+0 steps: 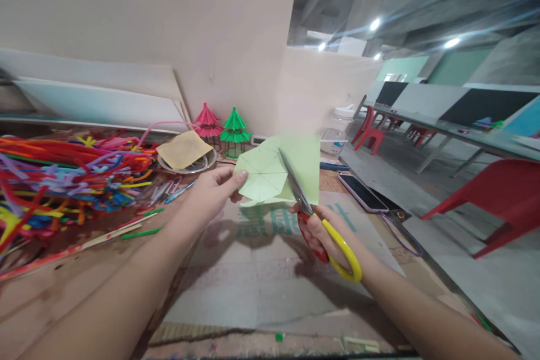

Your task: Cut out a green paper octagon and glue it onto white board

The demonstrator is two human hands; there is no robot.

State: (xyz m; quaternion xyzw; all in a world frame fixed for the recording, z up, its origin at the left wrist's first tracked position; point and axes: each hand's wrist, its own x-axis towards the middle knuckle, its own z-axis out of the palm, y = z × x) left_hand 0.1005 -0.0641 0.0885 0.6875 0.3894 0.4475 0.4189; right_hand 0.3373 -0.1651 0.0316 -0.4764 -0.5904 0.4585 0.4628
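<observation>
Between finger and thumb, my left hand (225, 183) pinches the left edge of a light green sheet of paper (261, 173). Pencil lines cross at a centre point on it, and its left side is cut into an angled outline. My right hand (331, 230) grips a pair of scissors (297, 187) by one yellow and one red handle. The metal blades point up and to the left and lie along the paper beside the lined shape. An uncut part of the sheet stands behind the blades. How far the blades are apart is hard to see.
Colourful pipe cleaners (76, 180) heap at the left. A pink pagoda model (206, 122) and a green pagoda model (235, 130) stand at the back. A bowl under yellowish paper (184, 149), a clear plastic jar (335, 129) and a phone (363, 192) surround the cardboard (236, 292). Red chairs (502, 197) stand right.
</observation>
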